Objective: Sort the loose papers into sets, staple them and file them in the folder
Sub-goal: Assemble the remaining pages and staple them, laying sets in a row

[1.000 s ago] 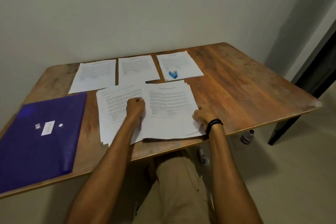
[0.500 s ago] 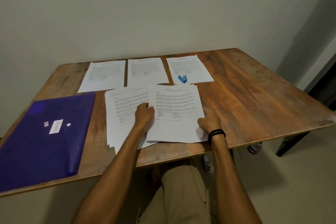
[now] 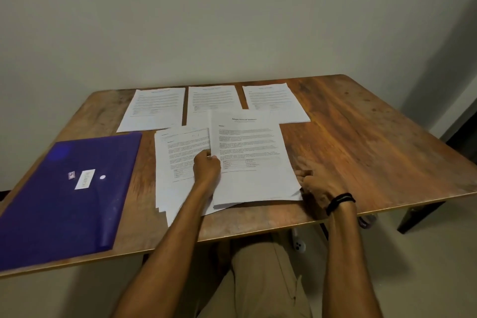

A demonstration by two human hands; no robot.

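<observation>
Three printed sheets lie in a row at the back of the table: a left one (image 3: 154,108), a middle one (image 3: 211,97) and a right one (image 3: 277,100). In front of them are two loose piles, a fanned left pile (image 3: 175,162) and a right pile (image 3: 258,196). My left hand (image 3: 206,170) pinches the left edge of the right pile's top sheet (image 3: 247,142), which is raised and overlaps the back row. My right hand (image 3: 317,183), blurred, touches the right pile's near right corner with fingers stretched out. A purple folder (image 3: 69,188) lies closed at the left.
The wooden table (image 3: 361,150) stands against a plain wall, and its right half is bare wood. Under the front edge are my knees, a small bottle (image 3: 366,221) and a white object (image 3: 298,245) on the floor. A dark table leg (image 3: 418,217) is at the right.
My left hand has lifted the right pile's top sheet up and away, and it now hides the blue stapler. My right hand's fingers have stretched out beside the pile's corner.
</observation>
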